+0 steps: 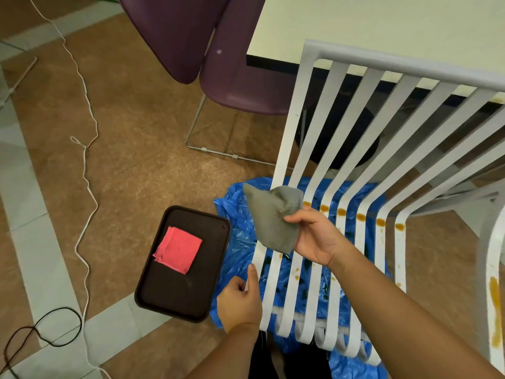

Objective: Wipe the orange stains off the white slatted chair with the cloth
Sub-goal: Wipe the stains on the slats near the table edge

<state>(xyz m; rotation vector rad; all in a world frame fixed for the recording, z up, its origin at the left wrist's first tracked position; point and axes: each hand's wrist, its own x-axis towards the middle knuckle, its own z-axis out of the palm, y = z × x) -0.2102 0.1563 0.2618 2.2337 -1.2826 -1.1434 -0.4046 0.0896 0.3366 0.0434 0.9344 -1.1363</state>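
Note:
A white slatted chair (352,138) fills the right half of the view. Orange stains (360,216) run in a row across the slats where the back bends into the seat, and a long orange smear (495,310) marks the right armrest. My right hand (314,237) holds a crumpled grey cloth (270,214) just above the leftmost slats, near that bend. My left hand (241,296) grips the seat's left edge slat with its thumb on top.
A dark brown tray (180,294) with a folded pink cloth (178,249) lies on the floor left of the chair. Blue plastic sheeting (235,228) is spread under the chair. A purple chair (218,56), a white table (382,20) and cords (84,173) are nearby.

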